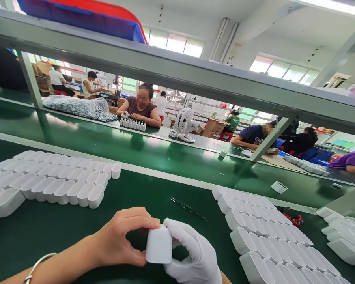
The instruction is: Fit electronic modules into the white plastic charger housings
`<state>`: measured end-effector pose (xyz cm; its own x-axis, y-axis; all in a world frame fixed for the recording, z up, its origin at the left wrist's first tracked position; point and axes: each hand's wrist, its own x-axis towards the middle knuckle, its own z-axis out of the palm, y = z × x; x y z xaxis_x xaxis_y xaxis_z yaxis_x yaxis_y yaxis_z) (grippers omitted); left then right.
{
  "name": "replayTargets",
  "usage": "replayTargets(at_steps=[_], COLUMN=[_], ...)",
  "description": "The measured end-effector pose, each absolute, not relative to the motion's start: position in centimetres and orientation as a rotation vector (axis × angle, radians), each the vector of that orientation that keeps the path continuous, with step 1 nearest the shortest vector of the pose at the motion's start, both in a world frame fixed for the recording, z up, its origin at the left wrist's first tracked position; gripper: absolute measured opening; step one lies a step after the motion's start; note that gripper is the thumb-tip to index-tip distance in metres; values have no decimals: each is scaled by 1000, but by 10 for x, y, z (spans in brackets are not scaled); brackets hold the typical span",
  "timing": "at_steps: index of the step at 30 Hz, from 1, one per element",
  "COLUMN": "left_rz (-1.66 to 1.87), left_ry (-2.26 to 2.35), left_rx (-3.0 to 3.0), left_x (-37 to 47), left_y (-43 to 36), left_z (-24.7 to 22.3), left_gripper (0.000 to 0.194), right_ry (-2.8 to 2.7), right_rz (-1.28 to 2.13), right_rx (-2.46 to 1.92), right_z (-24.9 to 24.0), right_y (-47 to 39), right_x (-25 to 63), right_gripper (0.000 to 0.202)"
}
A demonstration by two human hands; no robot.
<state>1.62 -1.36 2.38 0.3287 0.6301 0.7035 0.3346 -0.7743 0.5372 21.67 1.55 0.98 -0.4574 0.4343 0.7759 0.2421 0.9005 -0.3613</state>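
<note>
From my seat I see the white casing (159,246) held up at the near middle of the view, over the green work surface (154,193). Both hands have it: the bare left hand (121,238) pinches its left side with thumb below and index finger above, while the gloved right hand (197,252) grips the right side, its fingers curled.

For room, I have a bare green lane ahead of the knuckles, running to the pale strip (165,176) that edges the surface and slants down to the right. A thin dark tool (189,209) lies in that lane, just beyond the glove. Rows of white cups (62,191) bound it at far left, with green between them and the left wrist; the right-hand rows (272,236) stand closer, their near corner just beside the glove — my tighter side. High across the view, the shelf beam (177,67) leaves the space over the hands clear.

The casing turns one smooth, flat face to me, its rounded narrower end up and its straighter, wider edge down. That face is taller than wide, so its long axis runs nearly upright — the casing's depth away from me I cannot tell.
</note>
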Motion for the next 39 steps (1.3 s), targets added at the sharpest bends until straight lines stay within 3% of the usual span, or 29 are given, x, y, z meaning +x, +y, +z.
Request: replayTargets(at_steps=[4,7,10,18,27,33,39], left_rz=[1474,1280,1100,993,962,1225,1312], left_ry=[1172,1412,1441,1557,1684,1664,1481], left_rx=[2038,1701,1547,1786,2059,2179,2076], left_x=[25,32,37,33,35,36,37], left_y=[-17,-17,-14,-11,-20,-21,-22], left_z=[22,17,9,9,12,-3,-4], left_gripper=[27,56,81,63,32,38,44], right_ry=[-1934,-1803,-1828,-1999,-2022,-2000,-1955], right_rz=[501,649,590,335,308,457,375], right_rx=[-543,-624,-653,-658,-741,-823,-771], right_z=[-1,-5,-2,11,15,18,16], right_y=[17,17,17,16,15,12,7], right_x=[214,210,208,208,204,197,198], right_gripper=[45,25,20,33,22,12,15])
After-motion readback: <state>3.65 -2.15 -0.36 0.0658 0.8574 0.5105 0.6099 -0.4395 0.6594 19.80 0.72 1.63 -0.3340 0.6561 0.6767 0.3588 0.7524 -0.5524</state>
